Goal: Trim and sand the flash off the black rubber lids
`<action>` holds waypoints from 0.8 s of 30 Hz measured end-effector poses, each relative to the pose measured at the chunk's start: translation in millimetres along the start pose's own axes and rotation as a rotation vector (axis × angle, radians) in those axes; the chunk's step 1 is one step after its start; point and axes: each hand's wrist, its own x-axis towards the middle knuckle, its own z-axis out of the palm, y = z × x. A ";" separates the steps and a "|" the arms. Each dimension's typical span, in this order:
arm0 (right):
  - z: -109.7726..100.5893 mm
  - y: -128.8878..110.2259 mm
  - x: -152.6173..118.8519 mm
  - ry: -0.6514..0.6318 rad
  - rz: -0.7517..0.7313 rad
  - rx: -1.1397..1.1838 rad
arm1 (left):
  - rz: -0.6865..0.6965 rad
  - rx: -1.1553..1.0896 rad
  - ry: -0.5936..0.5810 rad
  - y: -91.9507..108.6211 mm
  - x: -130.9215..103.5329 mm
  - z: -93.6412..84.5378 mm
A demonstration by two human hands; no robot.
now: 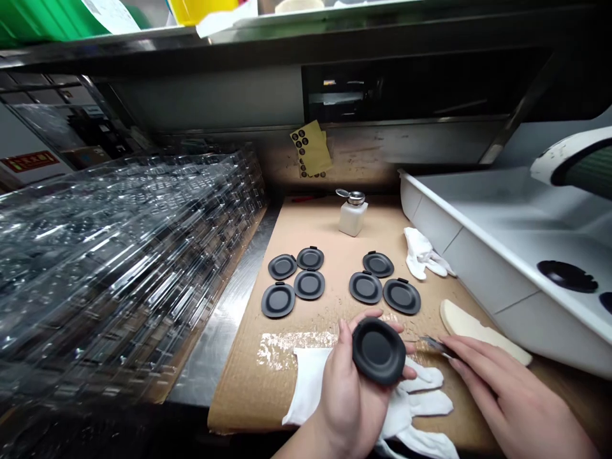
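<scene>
A dark rounded disc (378, 350) with a shallow round recess rests in my left hand (351, 395), its fingers curled round the edge. To the right, my right hand (507, 382) pinches a thin metal tool, likely tweezers (436, 345), whose tip points toward the disc without touching it. Beyond my hands, several similar black discs lie on the cardboard in two groups, one at the left (278, 299) and one at the right (402, 296). Under my left hand lies a white glove (308, 382). A cream-coloured curved pad (482, 331) is beside my right hand.
Stacked clear plastic trays (143, 236) fill the left side. A large white bin (478, 248) borders the right, with black pieces inside. At the back stands a small pump bottle (352, 218). Another white glove (423, 254) lies near the bin. A shelf edge (287, 32) crosses overhead.
</scene>
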 end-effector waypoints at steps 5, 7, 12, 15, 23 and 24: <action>-13.7 -18.2 18.6 0.174 -0.083 0.066 | 0.028 0.157 -0.123 -5.9 2.0 -5.3; -25.1 -32.8 33.1 0.174 -0.181 0.143 | 0.005 0.245 -0.178 -6.9 2.3 -7.6; -42.8 -57.4 60.7 0.067 -0.378 0.327 | 0.220 0.550 -0.181 -2.9 -1.3 -7.4; -44.3 -54.2 70.7 0.005 -0.352 0.422 | 0.115 0.525 -0.273 -1.6 -1.0 -8.3; -18.8 -25.8 98.1 -0.170 0.113 0.328 | -0.097 0.536 -0.346 -5.6 12.6 -20.9; -13.0 -27.3 99.9 -0.200 0.116 0.298 | -0.077 0.615 -0.357 -5.0 13.6 -21.6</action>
